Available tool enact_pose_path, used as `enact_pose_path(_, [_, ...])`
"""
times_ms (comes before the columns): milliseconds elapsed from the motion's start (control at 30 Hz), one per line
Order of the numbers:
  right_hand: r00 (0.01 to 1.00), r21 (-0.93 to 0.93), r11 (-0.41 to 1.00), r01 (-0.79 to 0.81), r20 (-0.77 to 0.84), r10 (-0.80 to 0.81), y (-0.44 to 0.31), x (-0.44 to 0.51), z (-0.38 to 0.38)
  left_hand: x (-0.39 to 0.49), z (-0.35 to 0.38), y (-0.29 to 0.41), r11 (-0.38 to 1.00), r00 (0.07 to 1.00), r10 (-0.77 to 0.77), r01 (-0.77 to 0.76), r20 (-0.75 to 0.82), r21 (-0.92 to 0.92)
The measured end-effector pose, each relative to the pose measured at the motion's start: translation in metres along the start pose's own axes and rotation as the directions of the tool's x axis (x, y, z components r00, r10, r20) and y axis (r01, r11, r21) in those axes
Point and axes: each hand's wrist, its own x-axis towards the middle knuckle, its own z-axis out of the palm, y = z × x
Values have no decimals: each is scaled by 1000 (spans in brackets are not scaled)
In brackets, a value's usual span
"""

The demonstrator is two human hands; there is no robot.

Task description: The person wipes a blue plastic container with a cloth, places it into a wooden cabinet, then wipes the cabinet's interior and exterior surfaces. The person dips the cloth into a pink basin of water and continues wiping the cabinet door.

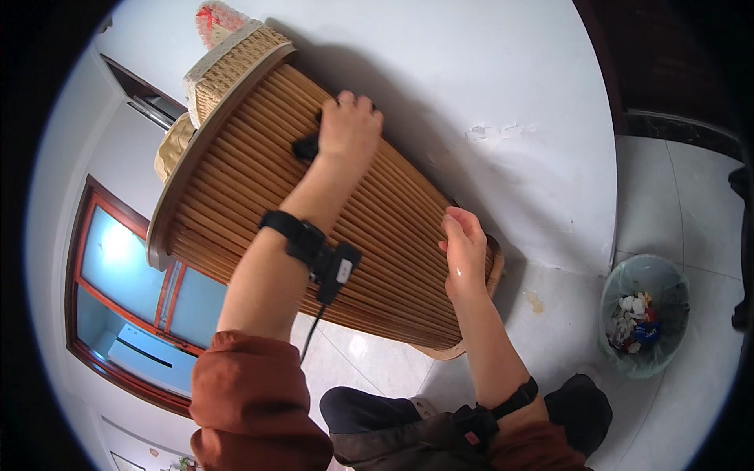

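My left hand (351,126) lies over the upper slats of a brown wooden slatted cabinet (353,247). A black cloth-like item (306,147) shows beside and under its palm, pressed to the slats; most of it is hidden by the hand. Lower down, my right hand (465,250) is at the cabinet's wall-side edge, fingers bent and thumb near the fingertips. Whether it pinches anything there cannot be made out. Black straps with small devices circle both forearms, and a cable hangs from the left one.
On the cabinet top stand a woven basket (235,70) and a beige fabric item (174,147). The white wall (471,70), with peeling paint, rises close behind. A lined waste bin (609,347) holding rubbish stands on the tiled floor to the right. My dark-clothed knees are below.
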Motion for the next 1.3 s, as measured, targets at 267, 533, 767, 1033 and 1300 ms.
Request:
enact_pose_path(267, [986,-5,992,126,-111,-126,-5,1,-19,-66,10,130,806,941,330,-241,73,-540])
enact_pose_path(533, [981,45,997,70,178,-77,35,-42,-5,-169,-7,111,-792,935,157,312,319,-525])
enact_pose_path(767, [946,-149,935,321,94,-310,19,19,40,-186,0,5,744,915,-74,-215,-396,-633])
enact_pose_path(1033, [502,-418,343,841,365,-784,45,95,79,-187,6,9,886,984,58,-129,-169,-445])
enact_pose_path(1300, [913,-810,538,234,-7,-408,120,137,-79,-184,0,11,904,989,56,-108,-136,-413])
